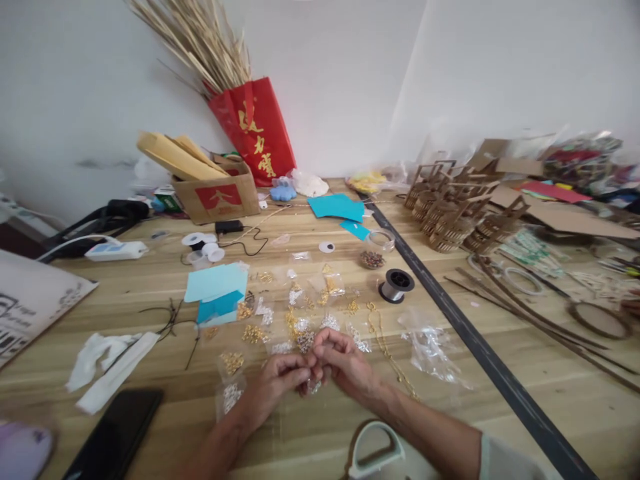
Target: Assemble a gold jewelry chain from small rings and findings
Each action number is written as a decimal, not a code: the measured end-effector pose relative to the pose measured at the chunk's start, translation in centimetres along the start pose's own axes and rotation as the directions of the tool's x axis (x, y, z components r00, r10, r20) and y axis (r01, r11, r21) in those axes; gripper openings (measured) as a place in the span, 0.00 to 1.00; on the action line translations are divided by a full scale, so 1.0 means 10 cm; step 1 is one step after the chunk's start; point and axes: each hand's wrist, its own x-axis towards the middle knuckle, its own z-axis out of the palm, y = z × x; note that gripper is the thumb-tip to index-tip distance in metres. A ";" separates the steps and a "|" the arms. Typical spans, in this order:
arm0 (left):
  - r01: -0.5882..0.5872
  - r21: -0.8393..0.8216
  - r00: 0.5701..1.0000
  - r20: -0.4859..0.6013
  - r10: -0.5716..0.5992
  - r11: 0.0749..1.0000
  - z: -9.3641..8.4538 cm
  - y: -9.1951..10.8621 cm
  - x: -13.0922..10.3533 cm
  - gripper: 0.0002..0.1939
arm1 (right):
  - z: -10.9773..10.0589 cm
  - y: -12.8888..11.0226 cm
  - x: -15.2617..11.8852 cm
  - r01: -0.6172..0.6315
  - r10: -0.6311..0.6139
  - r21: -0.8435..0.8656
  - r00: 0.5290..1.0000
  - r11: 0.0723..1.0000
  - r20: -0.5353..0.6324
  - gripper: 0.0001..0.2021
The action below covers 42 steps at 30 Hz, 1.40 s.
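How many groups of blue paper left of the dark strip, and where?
2. One paper group lies beyond and left of the left hand; the other group lies at the back, near the far end of the dark strip. Sheets may hide underneath others.

Wall (340, 80): pale, in front of you
Table (565, 393): light wood, with streaky lines
Strip (453, 312): dark, across your table

shiny bits (305, 342) crowding fingers (335, 335), free wood (543, 363) right of dark strip (461, 320)
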 end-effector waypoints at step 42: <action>0.026 -0.001 0.999 -0.029 -0.026 1.000 0.02 -0.04 -0.02 0.09 | -0.07 0.00 0.02 0.002 -0.002 0.028 1.000 1.000 0.025 0.11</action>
